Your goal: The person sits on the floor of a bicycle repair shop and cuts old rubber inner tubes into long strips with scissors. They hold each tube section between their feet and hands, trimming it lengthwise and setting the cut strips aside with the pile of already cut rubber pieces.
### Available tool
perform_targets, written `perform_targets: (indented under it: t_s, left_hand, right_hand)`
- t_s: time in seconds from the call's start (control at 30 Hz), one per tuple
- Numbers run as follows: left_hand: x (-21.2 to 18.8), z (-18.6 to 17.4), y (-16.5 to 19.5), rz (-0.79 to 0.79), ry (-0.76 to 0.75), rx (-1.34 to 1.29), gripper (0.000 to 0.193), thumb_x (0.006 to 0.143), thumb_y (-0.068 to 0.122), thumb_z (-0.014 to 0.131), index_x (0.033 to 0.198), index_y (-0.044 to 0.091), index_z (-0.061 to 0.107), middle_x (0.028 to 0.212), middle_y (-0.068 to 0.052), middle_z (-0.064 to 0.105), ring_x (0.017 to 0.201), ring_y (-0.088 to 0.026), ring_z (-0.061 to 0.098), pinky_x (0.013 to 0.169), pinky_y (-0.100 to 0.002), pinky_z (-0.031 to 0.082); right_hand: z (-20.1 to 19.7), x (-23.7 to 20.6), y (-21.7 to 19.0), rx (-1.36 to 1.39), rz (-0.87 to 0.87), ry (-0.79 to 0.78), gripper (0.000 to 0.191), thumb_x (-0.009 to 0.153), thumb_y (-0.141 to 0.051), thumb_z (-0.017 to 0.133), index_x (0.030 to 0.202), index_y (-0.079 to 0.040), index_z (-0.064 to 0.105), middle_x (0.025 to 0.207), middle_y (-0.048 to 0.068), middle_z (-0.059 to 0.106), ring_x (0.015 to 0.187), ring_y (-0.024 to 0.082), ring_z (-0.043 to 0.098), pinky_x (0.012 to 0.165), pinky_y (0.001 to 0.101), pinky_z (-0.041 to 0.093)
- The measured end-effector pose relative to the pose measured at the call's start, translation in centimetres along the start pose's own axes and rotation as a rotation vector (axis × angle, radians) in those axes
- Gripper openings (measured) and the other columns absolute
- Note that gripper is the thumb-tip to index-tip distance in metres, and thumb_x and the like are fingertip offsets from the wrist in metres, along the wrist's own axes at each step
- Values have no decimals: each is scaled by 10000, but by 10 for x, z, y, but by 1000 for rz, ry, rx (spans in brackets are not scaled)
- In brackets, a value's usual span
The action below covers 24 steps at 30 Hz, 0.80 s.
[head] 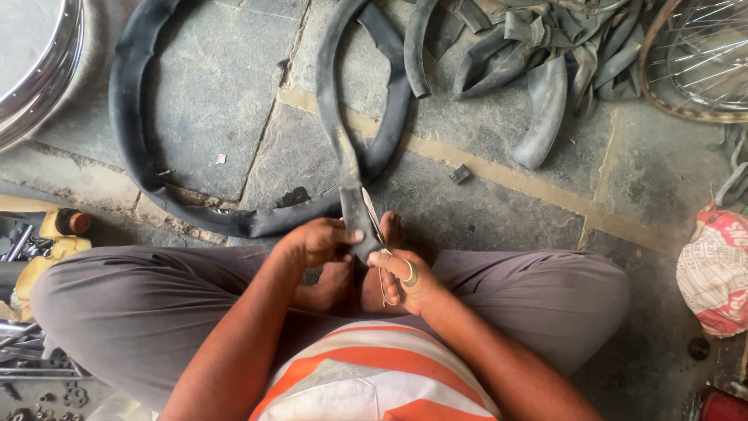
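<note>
A black rubber inner tube [234, 195] lies in a big loop on the stone floor, and one end [354, 210] comes up between my knees. My left hand [315, 240] pinches that end of the tube from the left. My right hand [401, 277] holds a pair of scissors [378, 234] with metal loop handles. The blades point up along the tube's right edge. I sit cross-legged in grey trousers, and my bare feet show just behind my hands.
A heap of cut black rubber pieces [538, 54] lies at the top. A spoked wheel [701, 54] stands at the top right and a chrome rim [39, 70] at the top left. Metal tools [31, 242] lie at the left, a red-and-white bag [713, 269] at the right.
</note>
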<state>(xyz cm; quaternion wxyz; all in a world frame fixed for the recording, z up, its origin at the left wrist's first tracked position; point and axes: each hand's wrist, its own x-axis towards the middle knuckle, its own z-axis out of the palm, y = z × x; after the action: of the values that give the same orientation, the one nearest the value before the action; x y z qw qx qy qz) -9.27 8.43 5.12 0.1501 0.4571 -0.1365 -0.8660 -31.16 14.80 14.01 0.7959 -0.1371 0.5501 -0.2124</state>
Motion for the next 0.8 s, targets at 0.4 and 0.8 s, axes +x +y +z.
perform_targets:
  t_s: [0.4, 0.8]
  left_hand:
    - [81, -4, 29, 207, 578, -199, 615, 954, 519, 604, 1162, -55, 686, 1074, -213, 697, 933, -333, 638, 806, -513, 514]
    - [62, 33, -9, 555, 844, 254, 363, 1056, 299, 530, 1061, -42, 653, 931, -238, 717, 823, -317, 649, 820, -426, 506]
  right_hand:
    - [10, -6, 7, -25, -5, -3, 343, 924, -294, 776, 815, -75, 534, 555, 17, 497, 387, 134, 436, 363, 299, 355]
    - [23, -4, -2, 157, -31, -42, 506, 902, -481, 672, 1075, -9, 611, 573, 82, 561, 468, 200, 544, 449, 342, 445]
